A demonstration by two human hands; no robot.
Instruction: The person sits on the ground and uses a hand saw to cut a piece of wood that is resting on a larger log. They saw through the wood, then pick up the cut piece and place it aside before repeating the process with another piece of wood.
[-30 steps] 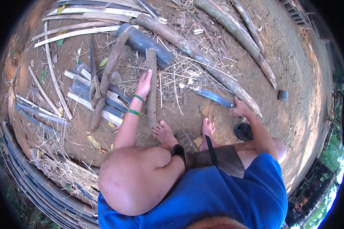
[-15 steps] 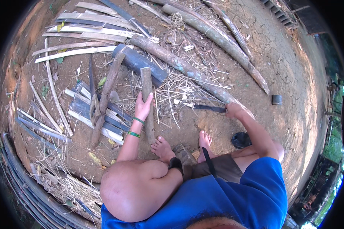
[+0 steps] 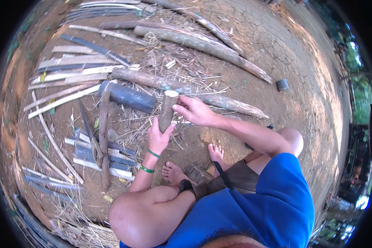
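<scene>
My left hand (image 3: 158, 137) is wrapped round a short, thick wooden stick (image 3: 168, 111) with bark and a pale cut end. It stands upright, tilted toward me. My right hand (image 3: 196, 112) is at the upper part of this stick, thumb on its near side and fingers curled at its right edge. No blade shows in my right hand; the ground under its forearm is partly hidden. Beyond my left hand lies a dark bamboo section (image 3: 130, 97). A bark-covered branch (image 3: 104, 140) lies left of my hands.
Split bamboo strips (image 3: 76, 70) lie fanned out at far left, and a pile of short pieces (image 3: 84, 155) lies nearer. Long logs (image 3: 194, 43) cross the far ground. A dark, short cylinder (image 3: 282, 85) stands at right. Dry shavings litter the ground near my bare feet (image 3: 172, 172).
My right hand has let go of the dark-bladed knife and moved left to the stick. My left hand has raised the stick and tipped its top toward me. The view has shifted.
</scene>
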